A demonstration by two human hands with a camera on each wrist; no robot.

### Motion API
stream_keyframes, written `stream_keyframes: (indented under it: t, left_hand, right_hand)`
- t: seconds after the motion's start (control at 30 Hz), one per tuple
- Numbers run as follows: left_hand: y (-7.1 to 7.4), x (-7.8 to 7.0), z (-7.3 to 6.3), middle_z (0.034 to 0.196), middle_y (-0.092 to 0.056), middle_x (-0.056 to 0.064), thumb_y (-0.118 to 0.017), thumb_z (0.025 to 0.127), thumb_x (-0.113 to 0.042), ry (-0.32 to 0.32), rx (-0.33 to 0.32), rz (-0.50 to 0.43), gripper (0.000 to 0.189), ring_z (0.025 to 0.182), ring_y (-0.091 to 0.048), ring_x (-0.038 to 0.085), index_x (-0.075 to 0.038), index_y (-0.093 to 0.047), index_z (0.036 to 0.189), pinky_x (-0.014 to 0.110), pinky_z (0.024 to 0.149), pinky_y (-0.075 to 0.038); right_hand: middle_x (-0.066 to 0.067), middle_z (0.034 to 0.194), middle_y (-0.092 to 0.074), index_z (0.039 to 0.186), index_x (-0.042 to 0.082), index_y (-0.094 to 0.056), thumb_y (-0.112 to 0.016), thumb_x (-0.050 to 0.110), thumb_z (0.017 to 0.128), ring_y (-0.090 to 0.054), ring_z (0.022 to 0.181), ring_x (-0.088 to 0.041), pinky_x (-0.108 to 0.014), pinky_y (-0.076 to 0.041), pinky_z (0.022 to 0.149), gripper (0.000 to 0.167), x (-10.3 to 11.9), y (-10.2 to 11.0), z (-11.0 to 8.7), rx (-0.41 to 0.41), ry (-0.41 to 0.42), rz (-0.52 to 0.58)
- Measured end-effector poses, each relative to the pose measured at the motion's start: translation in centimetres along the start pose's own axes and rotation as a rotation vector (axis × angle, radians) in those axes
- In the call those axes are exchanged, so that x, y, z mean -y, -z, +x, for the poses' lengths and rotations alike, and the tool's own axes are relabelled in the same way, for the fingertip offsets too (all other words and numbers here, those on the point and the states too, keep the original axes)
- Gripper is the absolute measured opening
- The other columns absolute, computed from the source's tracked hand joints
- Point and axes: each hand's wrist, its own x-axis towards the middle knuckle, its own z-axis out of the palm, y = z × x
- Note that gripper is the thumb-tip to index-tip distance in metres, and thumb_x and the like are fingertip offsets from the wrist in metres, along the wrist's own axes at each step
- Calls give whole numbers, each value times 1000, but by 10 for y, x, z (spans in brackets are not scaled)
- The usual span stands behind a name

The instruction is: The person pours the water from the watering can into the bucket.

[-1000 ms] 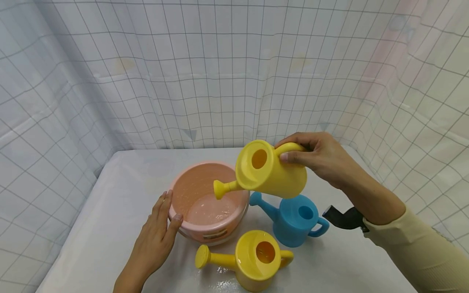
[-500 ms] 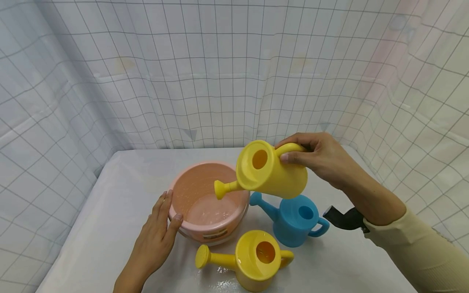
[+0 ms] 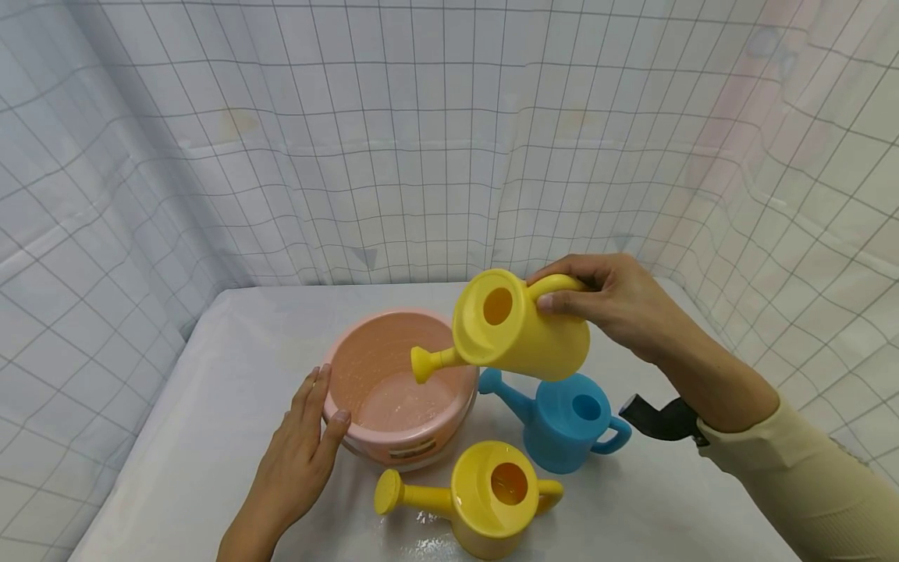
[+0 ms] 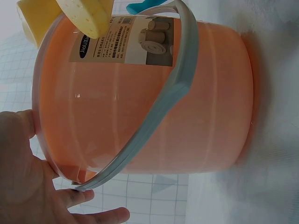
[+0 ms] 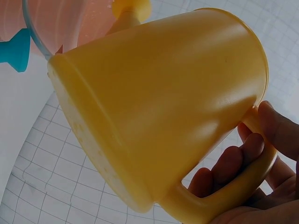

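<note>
My right hand (image 3: 611, 300) grips the handle of a yellow watering can (image 3: 520, 336) held up in the air, tipped to the left. Its spout head (image 3: 424, 364) hangs over the mouth of a pink bucket (image 3: 400, 437); no stream of water shows. In the right wrist view, curled fingers (image 5: 232, 161) go through the can's handle loop. My left hand (image 3: 295, 460) rests against the bucket's left rim, its fingers straight. From the left wrist, the bucket's grey bail handle (image 4: 173, 88) hangs down its side, near the fingertips (image 4: 117, 214).
A second yellow watering can (image 3: 492, 503) stands upright in front of the bucket, with wet patches beside it. To the right stands a blue watering can (image 3: 565, 425), its spout toward the bucket. White gridded curtains (image 3: 421, 156) enclose the white table (image 3: 232, 375).
</note>
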Motion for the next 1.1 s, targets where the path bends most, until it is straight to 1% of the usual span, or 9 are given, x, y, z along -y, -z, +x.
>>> stream_keyframes:
  t: [0.43,1.1]
  left_hand:
    - [0,0,0,157,-19,15,-37,101,-38,7,10,-16,62,137,-32,42,-29,-3,153,68,100,-28]
    - [-1,0,0,156,-20,15,-37,101,-38,4,5,-15,63,137,-32,42,-29,-3,153,68,100,-28]
  right_hand:
    - [-2,107,-69,110,16,-69,-66,34,88,-61,92,-21,-29,-54,82,28,-2,2,0,17,-1,-5]
    - [-1,106,-68,109,17,-69,-66,34,87,-60,92,-21,-29,-54,82,28,0,0,2,7,-18,-19]
